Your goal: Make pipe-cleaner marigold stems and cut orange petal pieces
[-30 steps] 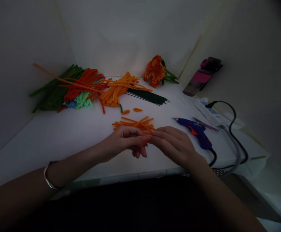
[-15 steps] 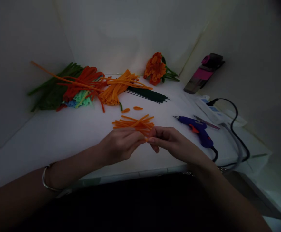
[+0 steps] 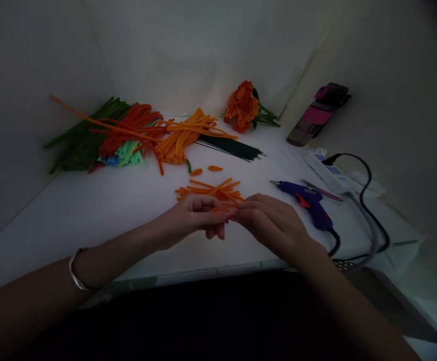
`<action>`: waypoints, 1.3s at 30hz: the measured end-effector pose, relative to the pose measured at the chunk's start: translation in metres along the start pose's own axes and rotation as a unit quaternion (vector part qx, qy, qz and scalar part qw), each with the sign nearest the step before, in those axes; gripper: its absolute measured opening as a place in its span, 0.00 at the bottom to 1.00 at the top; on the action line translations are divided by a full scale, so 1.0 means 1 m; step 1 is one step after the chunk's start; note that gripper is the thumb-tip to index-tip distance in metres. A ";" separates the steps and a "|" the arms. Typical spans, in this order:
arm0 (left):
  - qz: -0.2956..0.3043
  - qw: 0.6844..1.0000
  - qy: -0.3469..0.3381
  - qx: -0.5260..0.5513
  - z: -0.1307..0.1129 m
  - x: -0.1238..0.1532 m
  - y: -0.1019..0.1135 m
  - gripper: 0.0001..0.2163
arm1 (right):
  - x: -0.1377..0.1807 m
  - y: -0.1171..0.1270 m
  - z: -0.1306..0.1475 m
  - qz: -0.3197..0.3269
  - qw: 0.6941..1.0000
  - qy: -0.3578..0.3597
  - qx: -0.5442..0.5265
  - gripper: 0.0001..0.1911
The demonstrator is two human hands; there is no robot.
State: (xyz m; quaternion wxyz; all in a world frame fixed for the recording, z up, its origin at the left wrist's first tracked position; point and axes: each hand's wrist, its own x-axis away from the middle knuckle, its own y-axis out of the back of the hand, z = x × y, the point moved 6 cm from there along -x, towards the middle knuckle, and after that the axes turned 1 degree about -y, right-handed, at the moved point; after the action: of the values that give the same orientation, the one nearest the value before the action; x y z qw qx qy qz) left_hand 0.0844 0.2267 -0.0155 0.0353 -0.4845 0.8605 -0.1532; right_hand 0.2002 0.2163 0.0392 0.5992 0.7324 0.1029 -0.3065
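Note:
My left hand [image 3: 194,218] and my right hand [image 3: 273,220] meet above the near part of the white table. Their fingertips pinch a short piece of orange pipe cleaner [image 3: 220,209], mostly covered by the fingers. Both hands are closed on it, thumb against fingers. Just behind them lies a loose pile of short orange pipe cleaner pieces [image 3: 207,190]. Beyond that pile rest two small folded orange loops, one on the left [image 3: 196,172] and one on the right [image 3: 214,168].
Bundles of green [image 3: 77,150], red [image 3: 132,128] and orange pipe cleaners [image 3: 179,145] lie at the back left, beside dark green stems [image 3: 235,147]. Orange flowers [image 3: 243,108] lean at the back wall. A blue glue gun [image 3: 308,200], tweezers [image 3: 327,192], power strip [image 3: 329,173] and bottle [image 3: 314,118] are on the right.
My hands have turned at the pinch: the left palm and curled fingers now show, while the right hand has rolled over, its back upward. The things on the table have stayed put.

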 end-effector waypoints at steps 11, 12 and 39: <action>-0.035 0.958 -0.123 -0.255 -0.026 0.007 -0.001 0.06 | 0.001 -0.010 -0.015 0.079 0.930 -0.253 -0.254 0.07; -0.033 0.943 -0.144 -0.297 -0.028 0.009 -0.001 0.06 | 0.001 -0.012 -0.017 0.092 0.912 -0.274 -0.291 0.08; -0.018 0.974 -0.082 -0.210 -0.015 -0.001 0.011 0.07 | 0.004 -0.018 -0.013 0.022 0.974 -0.180 -0.132 0.07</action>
State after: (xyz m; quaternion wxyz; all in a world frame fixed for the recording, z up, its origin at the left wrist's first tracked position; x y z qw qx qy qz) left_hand 0.0727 0.2362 -0.0046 0.0004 -0.5073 0.8589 0.0704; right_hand 0.1981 0.2326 0.0232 0.7062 0.5814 0.0168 -0.4038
